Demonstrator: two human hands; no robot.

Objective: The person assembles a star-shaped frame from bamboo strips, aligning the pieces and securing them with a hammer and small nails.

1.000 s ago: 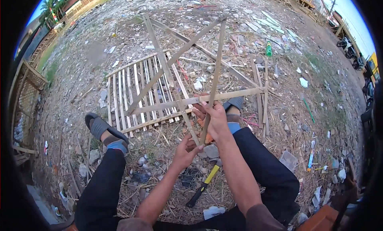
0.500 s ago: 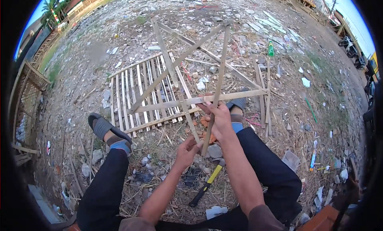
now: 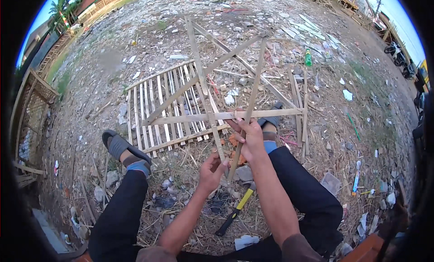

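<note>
Flat bamboo slats joined into a star-shaped frame (image 3: 275, 113) stand tilted before me. My right hand (image 3: 251, 140) is closed on the frame where a long upright slat crosses the horizontal one. Lower down, my left hand (image 3: 211, 173) pinches the near end of another slanting slat between thumb and fingers. The bottom tip of the slat by my right hand ends close beside those fingers. On the ground below lies a hammer (image 3: 244, 199) with a yellow and black handle. Part of the right fingers is hidden behind the slats.
A slatted bamboo panel (image 3: 181, 139) lies beyond my left foot, partly under the star. Loose strips (image 3: 305, 94) lie to the right, near a green bottle (image 3: 308, 58). A mesh-sided wooden frame (image 3: 34, 112) stands at far left. Stones and litter cover the ground.
The star's upper points have swung to the right, and its top right point sits slightly lower. Both hands keep their hold in nearly the same places.
</note>
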